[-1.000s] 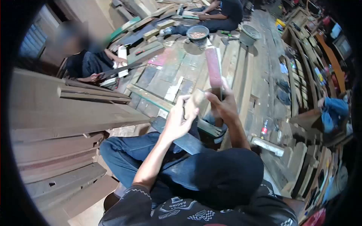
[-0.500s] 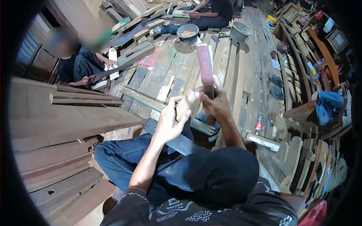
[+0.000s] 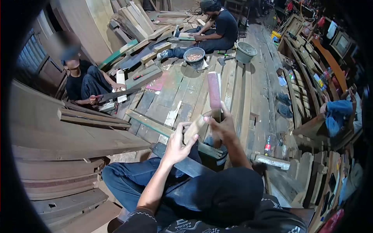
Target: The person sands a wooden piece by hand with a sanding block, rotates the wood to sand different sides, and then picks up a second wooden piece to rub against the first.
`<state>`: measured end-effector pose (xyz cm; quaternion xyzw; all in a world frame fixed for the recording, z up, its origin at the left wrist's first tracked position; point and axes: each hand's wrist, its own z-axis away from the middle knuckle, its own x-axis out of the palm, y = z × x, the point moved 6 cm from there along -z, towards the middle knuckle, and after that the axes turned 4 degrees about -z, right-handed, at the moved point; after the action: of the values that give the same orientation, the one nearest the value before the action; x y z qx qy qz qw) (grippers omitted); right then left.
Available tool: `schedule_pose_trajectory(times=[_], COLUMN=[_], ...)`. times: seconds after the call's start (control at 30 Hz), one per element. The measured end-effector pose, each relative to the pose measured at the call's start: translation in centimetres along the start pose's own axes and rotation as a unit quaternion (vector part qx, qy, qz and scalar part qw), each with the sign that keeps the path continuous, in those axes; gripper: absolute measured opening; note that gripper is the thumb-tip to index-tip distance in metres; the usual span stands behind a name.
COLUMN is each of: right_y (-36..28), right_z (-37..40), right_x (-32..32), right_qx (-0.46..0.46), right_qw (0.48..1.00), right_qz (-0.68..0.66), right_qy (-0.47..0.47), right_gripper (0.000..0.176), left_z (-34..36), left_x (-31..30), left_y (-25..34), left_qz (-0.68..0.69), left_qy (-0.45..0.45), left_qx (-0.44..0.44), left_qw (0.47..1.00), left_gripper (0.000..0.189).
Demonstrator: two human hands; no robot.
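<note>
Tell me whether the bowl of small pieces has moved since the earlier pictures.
No: the bowl stands left of the grey bucket, as before.

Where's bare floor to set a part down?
Floorboards look bare between the pink sheet and the green-edged board; another strip runs between the grey bucket and the dark footwear. Crowded: the timber pile at upper left, and the packed boards at lower right.
</note>
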<state>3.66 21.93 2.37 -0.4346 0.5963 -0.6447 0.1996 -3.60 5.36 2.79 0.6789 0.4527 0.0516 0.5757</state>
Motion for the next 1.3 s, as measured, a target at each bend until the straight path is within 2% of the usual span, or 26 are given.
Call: schedule_pose_trajectory(times=[0.03,0.17,0.3,0.4,0.5,0.57,0.6,0.77,0.8,0.83,0.9,0.93,1.07,1.1,1.17,1.23,1.27,1.3], right_y=[0.1,-0.6,-0.6,-0.2,-0.4,0.3,0.3,0.5,0.3,0.6,0.6,0.4,2.1,1.5,-0.1,-0.2,-0.1,0.3], right_z=[0.2,0.5,0.1,0.0,0.5,0.1,0.1,0.6,0.4,0.4,0.5,0.7,-0.9,-0.6,0.0,0.2,-0.3,-0.5], right_x=[-0.2,-0.5,-0.7,-1.1,-0.9,-1.3,-1.4,-0.9,-0.7,-0.6,-0.5,-0.4,-2.9,-3.6,-4.3,-5.8,-6.0,-6.5], right_qx=[-0.015,0.009,-0.033,-0.048,-0.001,-0.013,-0.003,0.057,0.0,0.012,0.036,0.086,0.077,0.105,0.104,0.087,0.078,0.083], right_qw=[1.0,1.0,0.999,0.998,0.999,0.999,0.999,0.997,0.999,0.999,0.998,0.996,0.995,0.991,0.98,0.984,0.985,0.986], right_qz=[-0.01,0.016,-0.017,-0.021,-0.032,-0.019,-0.019,-0.049,-0.046,-0.048,-0.052,-0.009,-0.058,-0.063,-0.135,-0.142,-0.149,-0.135], right_qy=[-0.001,0.018,0.031,0.034,0.036,0.04,0.035,0.018,0.017,0.012,0.005,0.019,0.0,0.051,0.106,0.067,0.036,0.045], right_gripper=[0.058,0.057,0.055,0.053,0.052,0.054,0.054,0.057,0.058,0.058,0.058,0.049,0.03,0.031,0.031,0.029,0.029,0.028], left_z=[0.2,0.3,0.1,0.1,0.2,0.2,0.3,0.3,0.3,0.3,0.5,0.5,0.8,0.6,0.8,0.7,0.8,0.6], left_x=[0.1,0.3,0.1,0.3,0.3,0.2,0.3,0.3,0.4,0.5,0.7,0.8,0.5,0.5,0.1,0.4,0.5,0.1], left_y=[0.0,-0.1,-0.2,-1.0,-0.8,-0.6,-1.0,-0.5,-0.4,-0.4,-0.6,-0.6,-2.1,-2.9,-1.6,-2.5,-3.3,-2.5], left_qz=[-0.004,0.024,0.018,0.039,0.034,0.034,0.035,0.023,0.025,0.027,0.025,0.024,0.07,0.011,0.035,0.07,0.061,0.006], left_qy=[0.005,-0.001,0.012,0.005,0.011,0.005,-0.009,-0.013,-0.014,-0.016,-0.024,-0.03,-0.019,0.027,0.053,0.002,0.001,0.028], left_qx=[0.012,-0.046,-0.027,-0.047,-0.047,-0.053,-0.085,-0.053,-0.034,-0.015,-0.046,-0.059,-0.14,-0.069,-0.066,-0.127,-0.131,-0.085], left_qw=[1.0,0.999,0.999,0.998,0.998,0.998,0.996,0.998,0.999,0.999,0.998,0.998,0.988,0.997,0.996,0.989,0.989,0.996], left_gripper=[0.04,0.036,0.035,0.034,0.033,0.033,0.032,0.029,0.028,0.028,0.028,0.028,0.025,0.022,0.022,0.021,0.023,0.025])
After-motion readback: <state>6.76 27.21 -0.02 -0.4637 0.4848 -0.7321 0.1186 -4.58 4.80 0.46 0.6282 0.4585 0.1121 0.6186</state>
